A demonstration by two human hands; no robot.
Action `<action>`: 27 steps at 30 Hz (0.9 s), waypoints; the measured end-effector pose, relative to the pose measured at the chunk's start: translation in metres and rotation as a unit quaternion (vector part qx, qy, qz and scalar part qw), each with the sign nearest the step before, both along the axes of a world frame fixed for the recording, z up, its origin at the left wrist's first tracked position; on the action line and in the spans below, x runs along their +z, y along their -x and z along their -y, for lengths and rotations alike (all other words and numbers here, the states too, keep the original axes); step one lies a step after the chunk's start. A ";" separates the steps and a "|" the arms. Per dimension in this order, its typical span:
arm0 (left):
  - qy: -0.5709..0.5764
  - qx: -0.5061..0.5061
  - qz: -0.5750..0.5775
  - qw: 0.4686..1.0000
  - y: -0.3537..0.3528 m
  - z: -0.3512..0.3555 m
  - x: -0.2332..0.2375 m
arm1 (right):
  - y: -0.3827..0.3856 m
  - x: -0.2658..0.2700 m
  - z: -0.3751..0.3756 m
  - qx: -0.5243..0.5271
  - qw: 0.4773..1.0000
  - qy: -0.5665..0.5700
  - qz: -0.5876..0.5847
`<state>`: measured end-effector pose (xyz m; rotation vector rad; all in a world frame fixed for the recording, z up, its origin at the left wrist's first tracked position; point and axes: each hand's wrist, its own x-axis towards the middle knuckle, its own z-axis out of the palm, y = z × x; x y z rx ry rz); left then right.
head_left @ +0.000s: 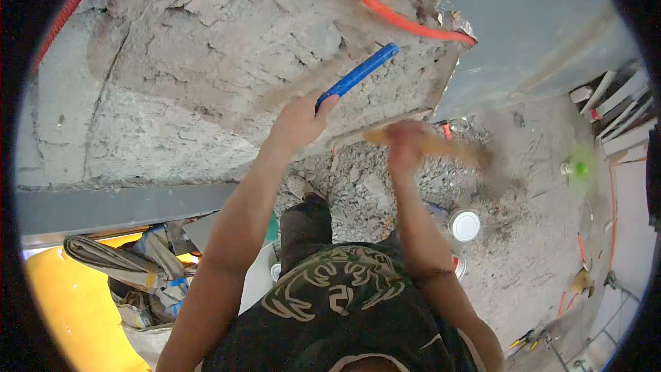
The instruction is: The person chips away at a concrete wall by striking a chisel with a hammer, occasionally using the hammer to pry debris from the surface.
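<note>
My left hand point(299, 120) is wrapped round the lower end of a blue chisel point(361, 74), which slants up and right across the rough, chipped wall point(255, 34). Lower and to the right, my right hand point(407, 143) grips a hammer point(451, 149) by its wooden handle. Motion smears the hammer, its head a dark blur to the right of the hand. Some space lies between the hammer and the chisel.
Broken rubble point(354, 186) covers the floor by my shoe point(299, 187). An orange corrugated conduit point(385, 14) curves over the wall. Right of me stands a white-lidded bucket point(465, 225); boards point(620, 107) are stacked far right. Folded sacking point(113, 258) lies on the left.
</note>
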<state>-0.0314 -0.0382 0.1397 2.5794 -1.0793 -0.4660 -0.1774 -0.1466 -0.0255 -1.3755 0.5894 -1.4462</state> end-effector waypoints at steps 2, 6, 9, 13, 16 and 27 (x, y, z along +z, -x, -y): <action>0.018 -0.015 0.025 0.999 -0.007 -0.003 -0.014 | -0.007 -0.039 -0.008 0.081 0.986 -0.096 -0.109; 0.004 0.005 0.015 1.000 0.002 0.003 0.003 | 0.033 -0.009 0.007 0.117 0.936 -0.295 -0.149; 0.003 -0.007 0.040 0.999 0.001 0.004 0.002 | 0.064 0.025 0.039 0.045 0.955 -0.288 -0.062; -0.001 0.007 0.023 1.000 0.004 0.005 0.004 | 0.073 0.075 0.052 0.111 0.940 -0.136 0.294; -0.028 -0.001 0.024 0.999 0.001 0.006 0.007 | 0.022 0.050 0.029 0.022 0.972 -0.010 0.234; -0.024 0.004 0.032 0.999 0.003 0.010 0.012 | 0.078 0.071 0.039 0.048 0.981 -0.188 0.022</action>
